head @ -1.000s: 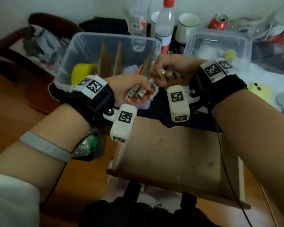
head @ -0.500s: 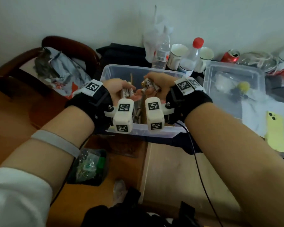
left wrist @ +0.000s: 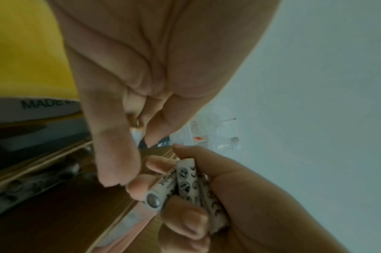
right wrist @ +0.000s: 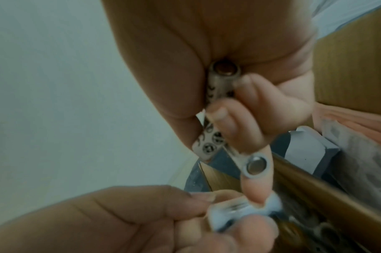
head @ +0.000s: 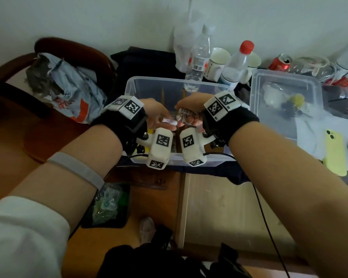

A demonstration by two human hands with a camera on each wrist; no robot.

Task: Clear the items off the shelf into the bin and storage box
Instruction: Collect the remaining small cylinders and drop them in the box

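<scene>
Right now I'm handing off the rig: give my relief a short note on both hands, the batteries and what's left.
Left hand: holds batteries, blurred.
Right hand: grips a bunch of white batteries.
Both hands are over the clear storage box with cardboard dividers; more batteries lie on its floor.
Done: this handful is carried to the box.
Left: probably release it into a compartment; the shelf's remaining items are not visible.

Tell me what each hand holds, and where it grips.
The right hand grips a bundle of white batteries around their sides, ends exposed. The left hand pinches a blurred battery in its fingertips.
</scene>
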